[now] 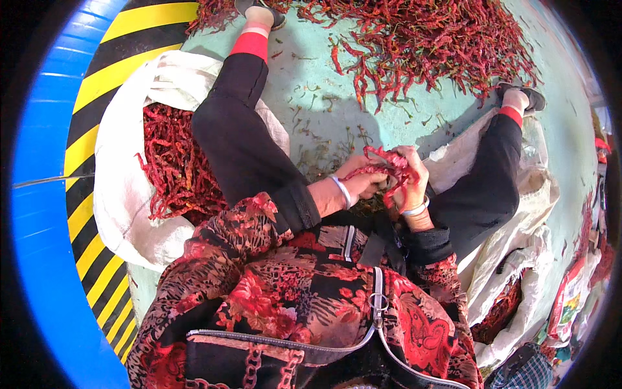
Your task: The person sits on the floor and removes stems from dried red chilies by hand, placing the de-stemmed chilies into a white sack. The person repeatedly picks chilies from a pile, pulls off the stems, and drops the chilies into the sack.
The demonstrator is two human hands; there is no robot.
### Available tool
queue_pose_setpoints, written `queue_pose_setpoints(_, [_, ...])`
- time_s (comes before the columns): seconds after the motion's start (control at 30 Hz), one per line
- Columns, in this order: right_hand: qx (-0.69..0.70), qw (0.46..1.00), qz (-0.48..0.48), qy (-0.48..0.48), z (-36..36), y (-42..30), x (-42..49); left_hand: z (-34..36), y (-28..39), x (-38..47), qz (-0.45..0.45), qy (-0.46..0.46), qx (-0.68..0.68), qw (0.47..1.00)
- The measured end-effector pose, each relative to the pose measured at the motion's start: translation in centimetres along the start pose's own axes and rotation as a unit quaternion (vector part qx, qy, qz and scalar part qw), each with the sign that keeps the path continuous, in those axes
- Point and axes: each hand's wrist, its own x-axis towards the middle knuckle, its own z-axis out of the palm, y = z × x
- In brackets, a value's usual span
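Note:
Both hands meet in front of the lap, each with a pale bangle at the wrist. My left hand [362,177] and my right hand are told apart by side: the hand on the picture's left is my right hand [362,177], its fingers closed on dried red chillies. On the picture's right, my left hand [410,175] is raised and holds a bunch of dried red chillies [388,167]. Loose chilli stems [335,141] lie on the floor beyond the hands. A white woven sack [119,194] filled with dried red chillies [175,155] stands open beside the leg at the left.
A large heap of dried red chillies [432,39] lies on the pale green floor [311,63] ahead. White sacks [534,194] lie at the right, one holding chillies [500,311]. A blue surface [43,194] with a yellow-and-black striped border [92,165] runs along the left.

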Motion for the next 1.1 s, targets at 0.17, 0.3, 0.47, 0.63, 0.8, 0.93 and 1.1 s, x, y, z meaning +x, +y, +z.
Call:
queue_pose_setpoints(0.17, [0.483,0.727,0.487,0.036,0.4,2.7,0.2,3.1,1.1,-1.4,0.26,-0.314,0.425,0.808])
queue_pose_setpoints(0.3, [0.449,0.779,0.427,0.099,-1.6,3.4,1.9,-3.1,4.6,3.0,0.344,-0.115,0.629,0.687])
queue_pose_setpoints(0.47, [0.426,0.796,0.42,0.085,-0.4,4.6,2.1,-10.2,11.2,12.3,0.267,0.281,0.673,0.629])
queue_pose_setpoints(0.63, [0.429,0.794,0.422,0.083,-0.5,4.4,1.7,-12.7,12.1,14.8,0.26,0.231,0.806,0.479])
queue_pose_setpoints(0.8, [0.405,0.811,0.418,0.056,-0.2,4.4,1.5,-11.7,9.3,10.6,0.307,0.242,0.689,0.61])
queue_pose_setpoints(0.93, [0.366,0.83,0.418,0.049,0.7,4.8,0.9,-10.3,7.6,9.0,0.286,0.229,0.553,0.748])
queue_pose_setpoints(1.1, [0.353,0.869,0.342,0.059,1.4,4.1,1.6,-5.1,5.6,5.8,0.27,0.166,0.625,0.714])
